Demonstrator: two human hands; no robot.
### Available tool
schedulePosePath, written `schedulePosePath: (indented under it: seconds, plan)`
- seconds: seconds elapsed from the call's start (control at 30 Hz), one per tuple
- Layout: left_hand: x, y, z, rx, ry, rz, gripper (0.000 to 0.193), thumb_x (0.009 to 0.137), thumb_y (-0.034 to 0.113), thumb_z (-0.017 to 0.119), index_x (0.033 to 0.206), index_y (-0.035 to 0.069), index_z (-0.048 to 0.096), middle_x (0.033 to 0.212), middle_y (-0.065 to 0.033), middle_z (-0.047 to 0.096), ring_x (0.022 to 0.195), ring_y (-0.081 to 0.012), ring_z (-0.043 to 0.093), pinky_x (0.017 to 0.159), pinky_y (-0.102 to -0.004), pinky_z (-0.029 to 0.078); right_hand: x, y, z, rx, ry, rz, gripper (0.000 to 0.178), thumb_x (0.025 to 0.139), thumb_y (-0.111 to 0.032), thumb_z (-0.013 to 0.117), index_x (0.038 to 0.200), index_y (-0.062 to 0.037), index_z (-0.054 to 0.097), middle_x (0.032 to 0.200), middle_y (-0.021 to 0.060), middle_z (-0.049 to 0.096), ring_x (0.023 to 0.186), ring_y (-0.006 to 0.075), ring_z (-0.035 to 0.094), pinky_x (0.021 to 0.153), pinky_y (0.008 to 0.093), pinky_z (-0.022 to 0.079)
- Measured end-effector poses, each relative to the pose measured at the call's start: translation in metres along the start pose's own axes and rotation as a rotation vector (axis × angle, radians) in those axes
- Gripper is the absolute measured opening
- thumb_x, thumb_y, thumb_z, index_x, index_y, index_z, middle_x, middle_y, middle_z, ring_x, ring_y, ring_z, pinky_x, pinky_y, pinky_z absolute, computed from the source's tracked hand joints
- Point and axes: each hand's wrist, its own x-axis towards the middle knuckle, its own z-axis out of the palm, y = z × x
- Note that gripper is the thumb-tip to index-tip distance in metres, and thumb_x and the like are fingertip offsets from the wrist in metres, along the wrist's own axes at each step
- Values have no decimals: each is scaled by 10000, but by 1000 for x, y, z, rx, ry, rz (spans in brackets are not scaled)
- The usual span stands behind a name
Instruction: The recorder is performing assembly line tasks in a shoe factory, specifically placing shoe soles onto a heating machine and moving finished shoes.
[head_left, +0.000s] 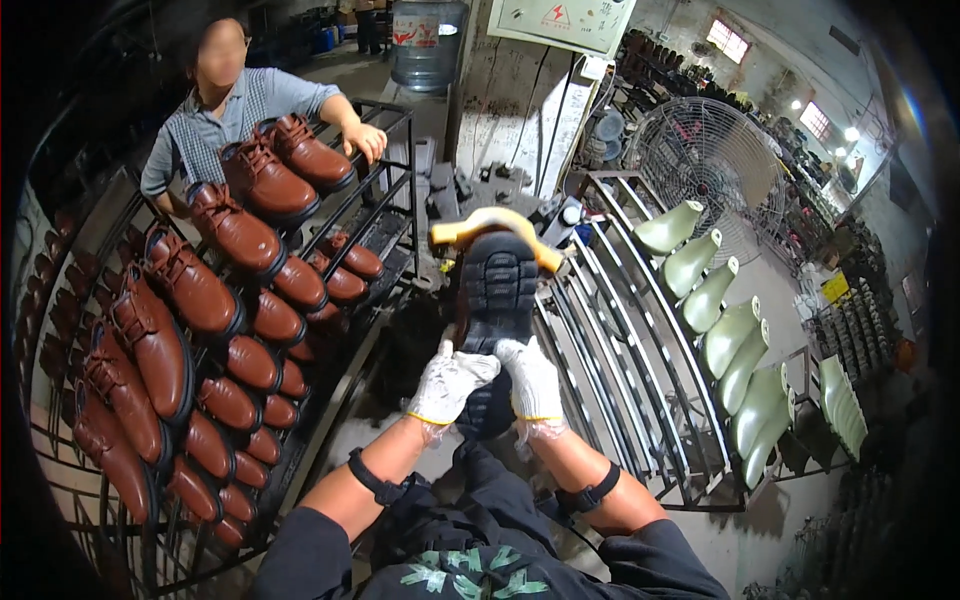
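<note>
Clamping a black-soled shoe [499,285] in left hand [455,384] and right hand [531,381] (sole showing). Seemingly midway, not yet among racked brown shoes [238,232].

wht gloves [455,384] w/ ylw hems [545,419], blk forearm straps [375,482], dk short-slv top [312,548], grn markings [432,578]

Dim overall; bright lamps [851,134] and windows [728,41] glare upper right; bent edges, black corners

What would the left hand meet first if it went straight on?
The left hand would meet the shoe it holds; beyond that, perhaps the yellow bar, though depth is unclear.
</note>
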Motion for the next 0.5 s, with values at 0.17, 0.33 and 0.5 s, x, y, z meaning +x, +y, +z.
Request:
schedulePosePath:
  seconds: [0.17, 0.33, 0.5]
  plan:
    - [-29, 85, -39, -288, -79, -561, 422, 941, 303, 650, 1258, 26, 620, 1062, -189, 743, 1072, -311, 693, 1056, -442, 473, -56, -25, 3, -373, 3, 136, 241, 927, -146, 654, 1132, -51, 735, 1117, 130, 742, 993, 240, 699, 908, 330, 535]
    - [-142, 59, -70, -930, -140, -429, 1235, 738, 336, 919, 1637, 45, 125, 1585, -185, 416, 1391, -286, 509, 1114, -424, 457, -163, 16, -2, -370, -701, 63, 356, 873, -198, 741, 1184, -35, 687, 1026, 91, 725, 952, 217, 666, 922, 333, 531]
    - [-349, -36, -94, -1458, 406, -491, 576, 986, 73, 621, 1521, 22, 412, 1506, -82, 492, 1399, -206, 449, 1205, -378, 351, -134, -93, 74, 97, -1154, 277, 249, 816, 6, 819, 1049, -23, 735, 1010, 46, 759, 903, 151, 675, 830, 319, 569]
